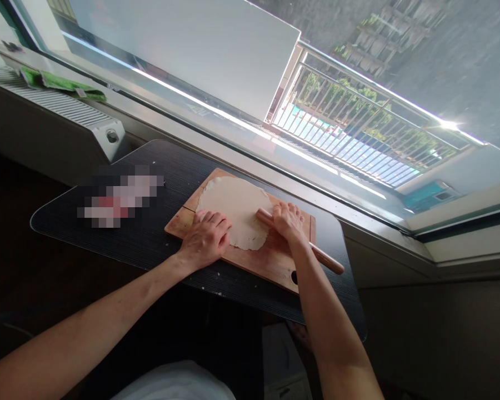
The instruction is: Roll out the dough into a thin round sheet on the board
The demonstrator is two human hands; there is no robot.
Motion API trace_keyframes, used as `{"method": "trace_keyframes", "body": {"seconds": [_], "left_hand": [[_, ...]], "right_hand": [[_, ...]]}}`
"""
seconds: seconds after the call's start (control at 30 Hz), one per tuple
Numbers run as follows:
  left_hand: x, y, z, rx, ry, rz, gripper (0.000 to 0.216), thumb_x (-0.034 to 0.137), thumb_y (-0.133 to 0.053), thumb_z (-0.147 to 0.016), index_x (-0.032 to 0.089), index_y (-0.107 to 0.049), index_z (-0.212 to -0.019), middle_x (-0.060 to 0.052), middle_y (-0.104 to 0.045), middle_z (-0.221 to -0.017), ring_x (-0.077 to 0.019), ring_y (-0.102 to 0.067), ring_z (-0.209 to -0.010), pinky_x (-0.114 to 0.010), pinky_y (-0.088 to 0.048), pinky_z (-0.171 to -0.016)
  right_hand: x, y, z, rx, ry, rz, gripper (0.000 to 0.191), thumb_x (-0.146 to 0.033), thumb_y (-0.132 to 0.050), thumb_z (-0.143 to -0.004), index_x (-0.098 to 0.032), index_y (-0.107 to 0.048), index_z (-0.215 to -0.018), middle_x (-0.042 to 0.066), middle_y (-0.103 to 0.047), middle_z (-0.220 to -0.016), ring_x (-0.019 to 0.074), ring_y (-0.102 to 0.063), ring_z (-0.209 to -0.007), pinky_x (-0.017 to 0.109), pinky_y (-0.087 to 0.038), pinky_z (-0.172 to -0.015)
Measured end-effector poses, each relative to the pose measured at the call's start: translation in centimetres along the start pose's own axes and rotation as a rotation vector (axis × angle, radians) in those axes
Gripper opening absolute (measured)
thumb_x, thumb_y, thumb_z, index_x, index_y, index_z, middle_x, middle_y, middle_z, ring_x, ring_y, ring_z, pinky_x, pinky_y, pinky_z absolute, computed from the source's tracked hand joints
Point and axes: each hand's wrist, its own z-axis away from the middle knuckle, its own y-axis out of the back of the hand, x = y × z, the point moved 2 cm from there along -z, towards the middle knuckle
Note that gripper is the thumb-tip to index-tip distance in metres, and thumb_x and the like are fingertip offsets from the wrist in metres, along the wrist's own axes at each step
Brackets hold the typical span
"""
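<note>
A thin, roughly round sheet of dough (235, 205) lies flat on a wooden cutting board (258, 264). My left hand (206, 236) rests at the near left edge of the dough, fingers curled and closed; what lies under or between them is hidden. At the right side of the dough, my right hand (289, 219) is closed over a wooden rolling pin (328, 259). The pin slants across the board, its far end over the dough's right edge and its near end past the board's right side. My right forearm hides part of it.
The board sits on a dark table (183, 161) with rounded corners and white specks near its front edge. A blurred-out pale and red item (120, 197) lies at left. Beyond are a window sill, a radiator (108, 130) and a green cloth (62, 84).
</note>
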Motion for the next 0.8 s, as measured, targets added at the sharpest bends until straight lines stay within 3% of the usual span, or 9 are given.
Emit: {"method": "trace_keyframes", "body": {"seconds": [0.2,0.3,0.4,0.5,0.63,0.8], "left_hand": [[0.0,0.0,0.0,0.001,-0.006,-0.001,0.017,0.02,-0.05,-0.089,0.019,-0.064,-0.098,-0.008,-0.067,-0.103,-0.0264,-0.057,-0.099,-0.05,-0.037,-0.103],[-0.1,0.1,0.0,-0.009,0.009,0.012,0.016,0.02,-0.051,-0.089,0.019,-0.065,-0.098,-0.008,-0.067,-0.104,-0.0263,-0.058,-0.1,-0.05,-0.036,-0.104],[0.2,0.3,0.0,0.003,0.038,0.033,0.015,0.018,-0.053,-0.088,0.019,-0.066,-0.096,-0.007,-0.067,-0.102,-0.0259,-0.059,-0.1,-0.052,-0.035,-0.105],[1.8,0.2,-0.5,0.019,0.017,0.053,0.014,0.016,-0.054,-0.088,0.02,-0.067,-0.092,-0.006,-0.068,-0.098,-0.0249,-0.059,-0.099,-0.053,-0.032,-0.108],[5.1,-1.1,-2.4,-0.059,-0.073,0.11,0.017,0.018,-0.056,-0.089,0.021,-0.069,-0.079,-0.004,-0.068,-0.087,-0.0231,-0.059,-0.094,-0.053,-0.031,-0.107],[6.9,-3.4,-5.0,-0.116,-0.06,0.052,0.015,0.024,-0.059,-0.088,0.019,-0.07,-0.078,-0.008,-0.069,-0.089,-0.0255,-0.059,-0.093,-0.054,-0.033,-0.104]], "right_hand": [[-0.5,-1.1,3.3,0.077,0.145,0.062,0.049,-0.04,-0.026,-0.102,-0.022,-0.051,-0.14,0.012,-0.038,-0.155,0.0311,-0.02,-0.148,0.055,-0.022,-0.116],[-0.3,-1.0,2.2,0.062,0.105,0.056,0.048,-0.039,-0.026,-0.102,-0.021,-0.055,-0.135,0.014,-0.04,-0.153,0.0328,-0.023,-0.147,0.056,-0.022,-0.114],[0.6,-0.2,-1.6,0.012,-0.01,-0.003,0.043,-0.037,-0.028,-0.101,-0.019,-0.063,-0.119,0.016,-0.052,-0.138,0.0323,-0.04,-0.134,0.053,-0.032,-0.109],[1.4,0.5,-3.9,0.112,-0.004,-0.054,0.04,-0.034,-0.029,-0.1,-0.018,-0.065,-0.099,0.015,-0.062,-0.116,0.0272,-0.051,-0.117,0.044,-0.038,-0.102],[1.9,0.4,-2.8,0.23,0.105,-0.21,0.035,-0.039,-0.037,-0.099,-0.02,-0.064,-0.087,0.009,-0.066,-0.098,0.0212,-0.058,-0.095,0.033,-0.044,-0.088],[1.3,0.4,-1.0,0.074,0.35,-0.241,0.038,-0.055,-0.055,-0.091,-0.021,-0.064,-0.079,0.003,-0.067,-0.087,0.017,-0.058,-0.082,0.027,-0.042,-0.076]]}}
